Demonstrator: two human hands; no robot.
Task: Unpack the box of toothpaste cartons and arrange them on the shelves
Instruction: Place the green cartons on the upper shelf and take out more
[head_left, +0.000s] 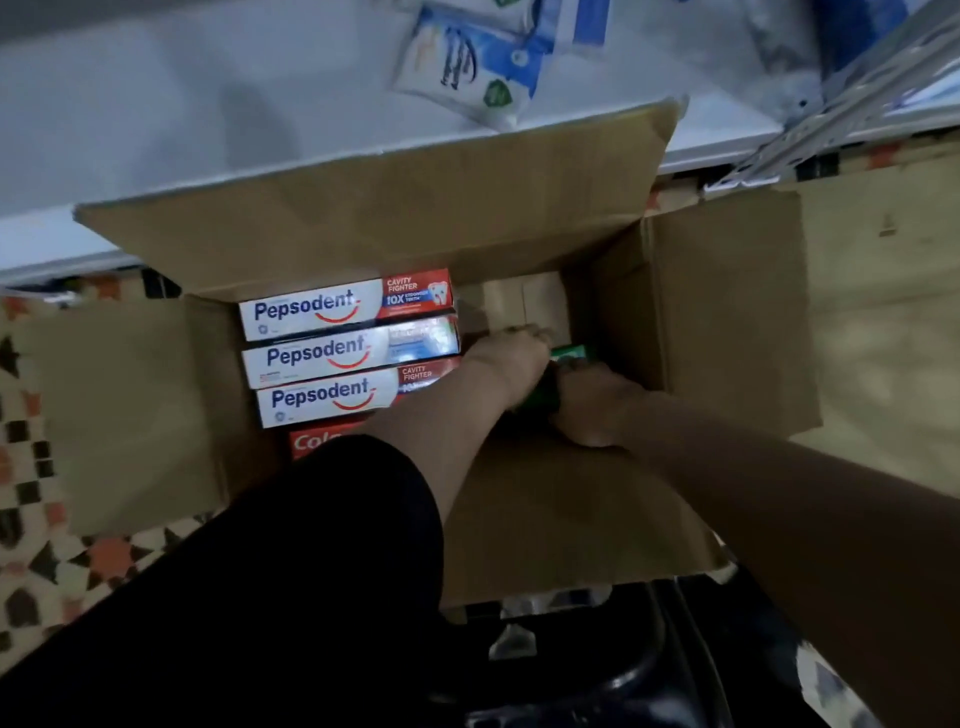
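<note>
An open cardboard box (363, 228) stands on the floor with its flaps spread. Three white Pepsodent cartons (322, 353) lie side by side in its left half, and a red Colgate carton (317, 441) peeks out below them. Both my hands reach into the right half of the box. My left hand (511, 364) and my right hand (592, 405) close together on a green carton (569, 354), most of which is hidden between them. The white shelf (182, 104) runs just beyond the box.
White and blue packets (467, 67) lie on the shelf at the upper right. A grey metal rail (841, 119) slants at the right. The floor (31, 467) has patterned tiles. A black stool or seat (597, 675) sits under the box's near flap.
</note>
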